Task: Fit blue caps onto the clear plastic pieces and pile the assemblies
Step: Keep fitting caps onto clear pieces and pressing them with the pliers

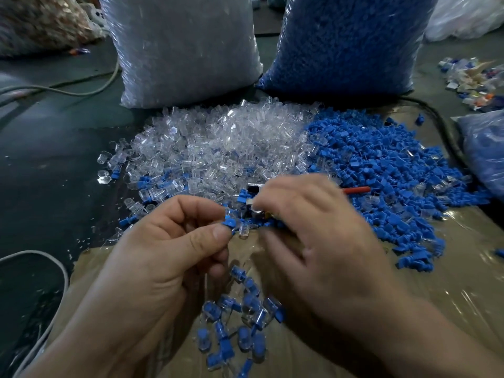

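Observation:
My left hand (163,255) pinches a blue cap joined to a clear plastic piece (236,226) between thumb and forefinger. My right hand (321,241) is blurred beside it, fingers curled round a small metal tool (252,199) with a red handle (357,190). Behind the hands lies a heap of clear plastic pieces (218,148), and to its right a heap of blue caps (381,165). A small pile of finished assemblies (240,323) lies between my wrists on the cardboard (450,268).
Two tall plastic sacks stand at the back, one of clear pieces (185,50) and one of blue caps (346,42). Another bag of blue parts (485,151) sits at the right edge. A white cable (54,268) runs along the dark floor at left. Scrap bits (471,83) lie far right.

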